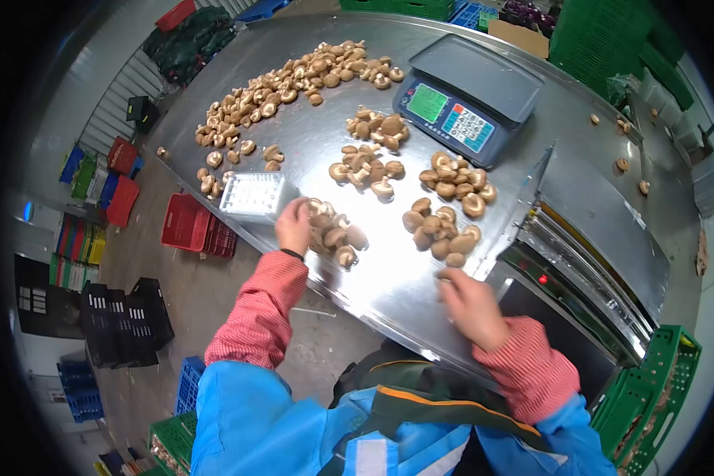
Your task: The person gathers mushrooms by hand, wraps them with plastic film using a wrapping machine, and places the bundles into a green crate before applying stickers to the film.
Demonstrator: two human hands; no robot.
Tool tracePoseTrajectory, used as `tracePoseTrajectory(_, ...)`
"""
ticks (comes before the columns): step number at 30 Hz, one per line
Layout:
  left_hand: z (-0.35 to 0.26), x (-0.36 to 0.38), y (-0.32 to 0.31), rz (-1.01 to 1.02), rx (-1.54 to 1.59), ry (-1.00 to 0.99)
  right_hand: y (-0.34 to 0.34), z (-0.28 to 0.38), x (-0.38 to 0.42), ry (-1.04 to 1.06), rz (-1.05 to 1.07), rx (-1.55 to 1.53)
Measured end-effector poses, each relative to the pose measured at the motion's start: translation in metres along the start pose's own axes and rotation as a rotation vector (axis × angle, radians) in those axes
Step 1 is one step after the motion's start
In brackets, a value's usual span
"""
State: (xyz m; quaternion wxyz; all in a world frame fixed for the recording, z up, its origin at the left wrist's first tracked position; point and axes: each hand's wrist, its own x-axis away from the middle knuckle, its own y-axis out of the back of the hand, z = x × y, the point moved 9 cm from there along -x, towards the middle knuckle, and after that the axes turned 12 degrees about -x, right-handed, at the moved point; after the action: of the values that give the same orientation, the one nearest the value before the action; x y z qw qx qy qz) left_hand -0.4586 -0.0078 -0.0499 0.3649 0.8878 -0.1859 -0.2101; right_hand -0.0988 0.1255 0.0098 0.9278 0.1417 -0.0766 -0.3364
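Note:
My left hand [294, 228] is at the table's near edge, between a stack of clear plastic trays [254, 195] and a small pile of shiitake mushrooms [334, 235]. Its fingertips are beside the trays' corner and the nearest mushrooms; whether they grip anything is hidden. Over the bare metal, my right hand [472, 308] is slightly blurred, its fingers apart and nothing in them. Just beyond it lies another shiitake pile [442, 231]. More small piles are farther in: one heap [458, 184] on the right, a middle heap [366, 169] and a heap [378, 127] below the scale.
A digital scale [469, 99] stands at the back of the steel table [388, 274]. A large mushroom heap [293, 83] spreads along the far left. On my right is a metal wrapping machine [587, 246]. Green crates [650, 397] and a red crate [190, 222] stand beside the table.

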Motion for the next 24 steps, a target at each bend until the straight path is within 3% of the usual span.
tracePoseTrajectory(1,0.032,-0.015,0.0,0.078,-0.162,0.081,-0.038,-0.021,-0.026,-0.083,0.082,-0.074)
tracePoseTrajectory(3,0.065,-0.036,-0.011,0.206,-0.384,-0.021,-0.095,-0.053,-0.064,-0.212,0.167,-0.035)
tracePoseTrajectory(6,0.063,-0.041,-0.034,0.417,-0.676,-0.116,-0.157,-0.106,-0.094,-0.62,0.239,-0.388)
tracePoseTrajectory(9,0.063,-0.041,-0.049,0.584,-0.812,-0.147,-0.179,-0.121,-0.114,-0.655,0.104,-0.447)
tracePoseTrajectory(12,0.076,-0.04,-0.057,0.612,-0.705,-0.165,-0.178,-0.117,-0.118,-0.639,0.052,-0.362)
tracePoseTrajectory(18,0.033,-0.026,-0.04,0.672,-0.39,-0.141,-0.116,-0.077,-0.113,-0.444,-0.003,-0.234)
tracePoseTrajectory(20,-0.017,-0.024,-0.036,0.737,-0.219,-0.102,-0.063,-0.042,-0.106,-0.324,-0.07,-0.257)
tracePoseTrajectory(23,-0.114,-0.014,-0.051,0.91,0.07,-0.027,0.033,-0.007,-0.086,-0.306,-0.142,-0.246)
tracePoseTrajectory(24,-0.153,-0.009,-0.061,0.946,0.139,-0.087,0.069,-0.003,-0.078,-0.326,-0.178,-0.233)
